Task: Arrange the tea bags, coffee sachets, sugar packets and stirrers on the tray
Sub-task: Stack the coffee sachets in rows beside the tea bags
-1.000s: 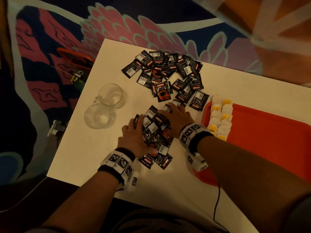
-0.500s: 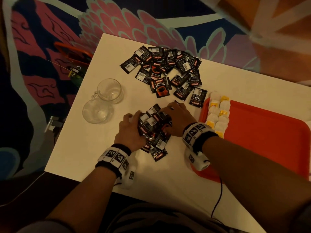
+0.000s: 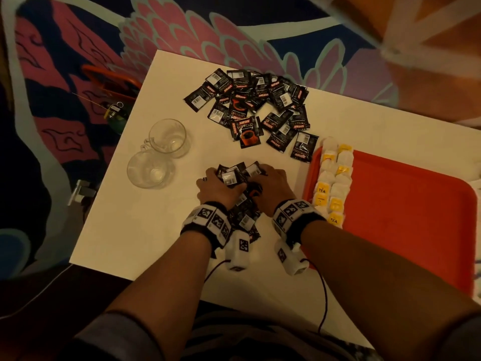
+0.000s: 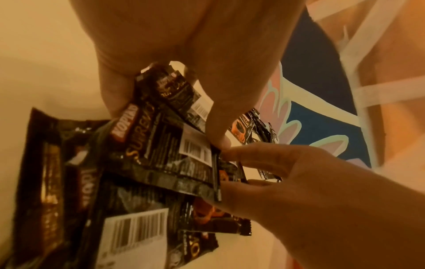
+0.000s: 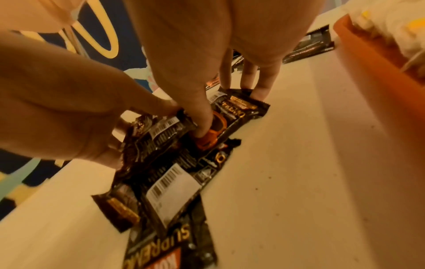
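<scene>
- Wrist cams give the close-up the head view can't: the left hand (image 4: 174,60) has fingers curled round a bunch of black coffee sachets (image 4: 161,158), thumb pressed on one by its barcode, and the right hand (image 5: 207,60) has its thumb dug into the same bunch (image 5: 184,154) with fingertips down at the far end.
- Head view just shows both hands (image 3: 221,187) (image 3: 273,183) cupped round that bunch (image 3: 238,175) in the middle of the table (image 3: 145,225), a few sachets trailing back between the wrists.
- Bigger loose sachet pile (image 3: 257,105) sits further back, well apart from the hands.
- Red tray (image 3: 406,217) on the right, tea bags (image 3: 331,183) lined up in two columns along its left edge.
- Two clear glass mugs (image 3: 158,157) to the left, touching each other.
- Table's plain white, on a loud pink, blue and teal patterned rug (image 3: 208,29).
</scene>
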